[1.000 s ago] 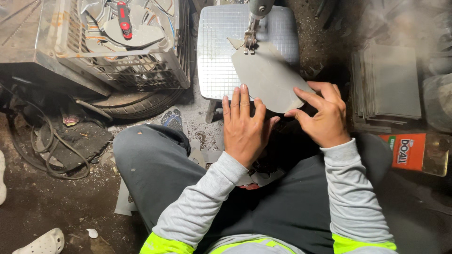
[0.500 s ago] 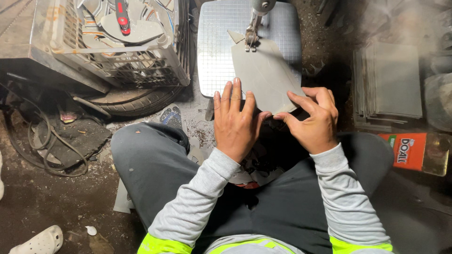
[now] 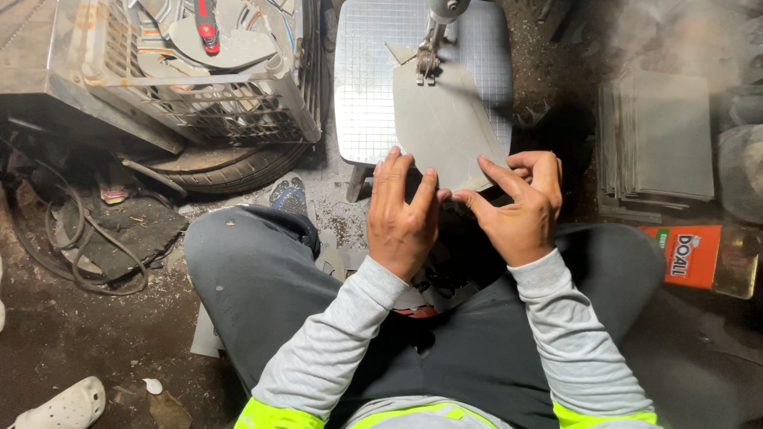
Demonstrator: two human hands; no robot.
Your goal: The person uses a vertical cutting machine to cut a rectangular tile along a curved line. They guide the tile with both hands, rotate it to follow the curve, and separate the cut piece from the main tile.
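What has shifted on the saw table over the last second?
The grey sheet piece has been fed further under the blade. The left hand and right hand followed it, still pressing its near edge. The wire basket and sheet stack stayed put.

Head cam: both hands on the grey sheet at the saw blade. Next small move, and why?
Probably keep feeding the grey sheet slowly forward into the blade. The blade sits at its far edge, and the left hand and right hand press flat on its near edge, well back from the cut, on the saw table.
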